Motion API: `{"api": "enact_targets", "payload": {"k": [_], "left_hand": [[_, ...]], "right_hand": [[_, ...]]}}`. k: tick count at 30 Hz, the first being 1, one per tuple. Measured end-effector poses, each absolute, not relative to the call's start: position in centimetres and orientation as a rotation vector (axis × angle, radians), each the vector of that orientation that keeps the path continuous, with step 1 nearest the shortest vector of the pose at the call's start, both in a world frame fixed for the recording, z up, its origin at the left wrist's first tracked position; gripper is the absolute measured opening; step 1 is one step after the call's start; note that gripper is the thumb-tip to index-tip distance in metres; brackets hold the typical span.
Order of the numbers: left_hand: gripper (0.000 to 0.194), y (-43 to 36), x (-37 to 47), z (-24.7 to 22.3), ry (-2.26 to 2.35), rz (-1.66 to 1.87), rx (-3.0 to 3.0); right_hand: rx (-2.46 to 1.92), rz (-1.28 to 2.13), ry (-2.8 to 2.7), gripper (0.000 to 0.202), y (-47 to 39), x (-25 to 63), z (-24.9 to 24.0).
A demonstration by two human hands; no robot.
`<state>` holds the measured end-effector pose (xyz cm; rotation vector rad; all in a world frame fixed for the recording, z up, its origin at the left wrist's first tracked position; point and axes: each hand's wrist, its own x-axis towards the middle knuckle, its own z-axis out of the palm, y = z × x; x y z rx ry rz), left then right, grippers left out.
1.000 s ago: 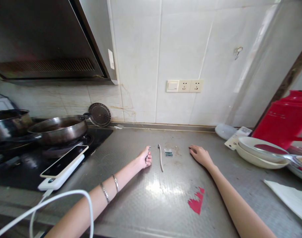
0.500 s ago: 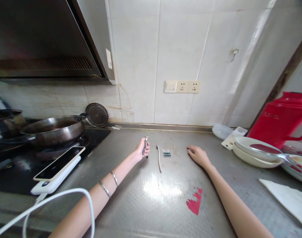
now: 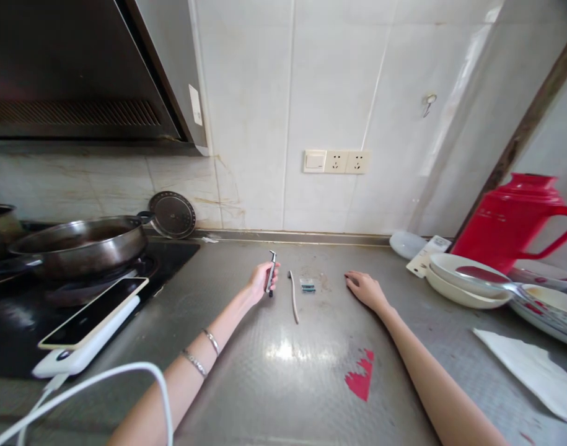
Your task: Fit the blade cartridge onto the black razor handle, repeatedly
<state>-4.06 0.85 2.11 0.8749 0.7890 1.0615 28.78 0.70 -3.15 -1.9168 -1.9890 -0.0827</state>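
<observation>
My left hand [image 3: 261,280] is closed around a slim silver-and-dark tool [image 3: 269,280] with a small crosswise head, held upright above the counter [image 3: 246,365]. Its exact kind is too small to make out. Just right of it lies a thin, slightly curved whitish strip [image 3: 294,300] with a dark upper end. Beside the strip is a small clear packet [image 3: 308,285] with dark green pieces. My right hand [image 3: 367,290] rests palm down on the metal counter, fingers stretched forward, holding nothing.
A pan [image 3: 85,238] sits on the black stove at left, near a phone [image 3: 95,311] on a white power bank [image 3: 88,334] with a cable. Stacked bowls [image 3: 469,291] and a red thermos jug [image 3: 506,217] stand at right. Red scraps [image 3: 361,379] lie in front.
The tool in my left hand has turned a little, so its head now shows from the side. My right hand stays on the counter. The whole view has shifted slightly.
</observation>
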Motion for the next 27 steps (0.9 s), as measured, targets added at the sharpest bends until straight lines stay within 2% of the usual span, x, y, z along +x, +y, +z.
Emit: {"api": "enact_targets", "payload": {"k": [3, 9, 18, 27], "left_hand": [[0.013, 0.6, -4.0, 1.9, 0.816, 1.078, 0.901], [0.013, 0.2, -3.7, 1.5, 0.815, 1.09, 0.928], [0.014, -0.3, -3.3, 1.4, 0.824, 1.092, 0.999], [0.015, -0.3, -3.1, 1.0, 0.847, 1.082, 1.019]], "right_hand": [[-1.914, -0.105, -2.001, 0.037, 0.4, 28.7, -3.0], [-1.922, -0.371, -1.848, 0.033, -0.8, 26.0, -0.4], [-1.932, 0.065, -2.181, 0.041, -4.3, 14.7, 1.9], [-1.976, 0.237, -2.191, 0.048, -6.0, 12.6, 1.9]]}}
